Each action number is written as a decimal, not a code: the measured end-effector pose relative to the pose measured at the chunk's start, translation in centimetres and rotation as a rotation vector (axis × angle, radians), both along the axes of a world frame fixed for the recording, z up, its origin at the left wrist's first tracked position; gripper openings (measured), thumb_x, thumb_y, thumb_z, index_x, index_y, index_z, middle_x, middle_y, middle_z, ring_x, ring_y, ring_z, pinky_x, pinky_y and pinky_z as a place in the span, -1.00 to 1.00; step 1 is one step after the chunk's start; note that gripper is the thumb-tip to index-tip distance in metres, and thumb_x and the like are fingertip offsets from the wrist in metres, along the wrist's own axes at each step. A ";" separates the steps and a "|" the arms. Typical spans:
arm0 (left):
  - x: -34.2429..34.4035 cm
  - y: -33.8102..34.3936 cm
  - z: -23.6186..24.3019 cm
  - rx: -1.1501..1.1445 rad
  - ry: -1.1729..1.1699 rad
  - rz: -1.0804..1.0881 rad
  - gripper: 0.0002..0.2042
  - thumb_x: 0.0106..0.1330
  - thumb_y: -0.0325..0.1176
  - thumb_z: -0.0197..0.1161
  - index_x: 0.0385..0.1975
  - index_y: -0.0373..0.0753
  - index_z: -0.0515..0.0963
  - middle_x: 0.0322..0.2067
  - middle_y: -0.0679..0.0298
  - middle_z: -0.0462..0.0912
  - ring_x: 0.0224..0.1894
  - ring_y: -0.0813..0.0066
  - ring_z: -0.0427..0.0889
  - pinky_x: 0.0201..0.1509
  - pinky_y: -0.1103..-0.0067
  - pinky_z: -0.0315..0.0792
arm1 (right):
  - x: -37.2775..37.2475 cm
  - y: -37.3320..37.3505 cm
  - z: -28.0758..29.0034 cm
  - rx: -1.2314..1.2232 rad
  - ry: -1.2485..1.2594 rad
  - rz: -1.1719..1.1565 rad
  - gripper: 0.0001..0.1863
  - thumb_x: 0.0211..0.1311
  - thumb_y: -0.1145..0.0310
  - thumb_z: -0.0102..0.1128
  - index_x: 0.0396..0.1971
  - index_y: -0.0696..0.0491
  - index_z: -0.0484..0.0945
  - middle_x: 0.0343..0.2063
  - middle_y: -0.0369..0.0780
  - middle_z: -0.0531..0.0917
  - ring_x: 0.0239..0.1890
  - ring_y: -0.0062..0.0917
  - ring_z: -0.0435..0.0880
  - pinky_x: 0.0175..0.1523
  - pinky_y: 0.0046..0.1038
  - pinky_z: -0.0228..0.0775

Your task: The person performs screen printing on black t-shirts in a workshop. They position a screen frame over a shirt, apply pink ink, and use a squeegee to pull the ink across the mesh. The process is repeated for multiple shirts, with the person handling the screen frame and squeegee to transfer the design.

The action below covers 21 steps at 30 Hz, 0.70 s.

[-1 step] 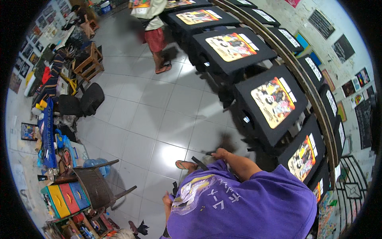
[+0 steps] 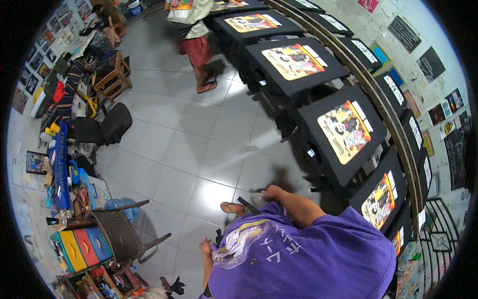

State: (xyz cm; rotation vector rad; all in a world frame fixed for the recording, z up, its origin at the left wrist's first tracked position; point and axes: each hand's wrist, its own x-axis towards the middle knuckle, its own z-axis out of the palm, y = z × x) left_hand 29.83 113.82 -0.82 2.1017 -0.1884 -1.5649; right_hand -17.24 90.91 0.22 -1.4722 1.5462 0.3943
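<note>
At the bottom of the head view, beside my purple shirt (image 2: 303,254), my left hand (image 2: 205,245) hangs with its small-looking fingers loosely apart and nothing visible in them. My right hand (image 2: 270,192) is out by my other side, near a dark strap (image 2: 246,204); its fingers are curled, and whatever they may hold is too small to make out. To the right stands a row of black garments on slanted boards (image 2: 308,129), printed with colourful pictures (image 2: 343,130). The nearest board is just right of my right arm.
A co-worker in red shorts (image 2: 194,50) stands ahead; another person (image 2: 107,22) is at the far left. A wooden stool (image 2: 112,77), office chair (image 2: 112,124), brown chair (image 2: 119,234) and coloured drawers (image 2: 82,249) line the left. A long rail (image 2: 388,119) divides the boards.
The view has shifted slightly, with the boards and co-worker a little lower and further right. My left hand has risen slightly and moved left; my right hand has edged left.
</note>
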 end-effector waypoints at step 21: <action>21.6 -20.5 0.5 -0.074 -0.339 -0.646 -0.55 0.43 -0.14 0.25 -0.07 -0.53 0.58 -0.14 -0.02 0.72 -0.16 0.13 0.73 -0.13 0.36 0.61 | 3.3 -13.1 -16.8 0.260 -0.299 -0.505 -0.57 0.34 -0.08 0.17 -0.29 0.02 0.67 -0.47 -0.19 0.68 -0.34 -0.26 0.67 -0.15 -0.08 0.56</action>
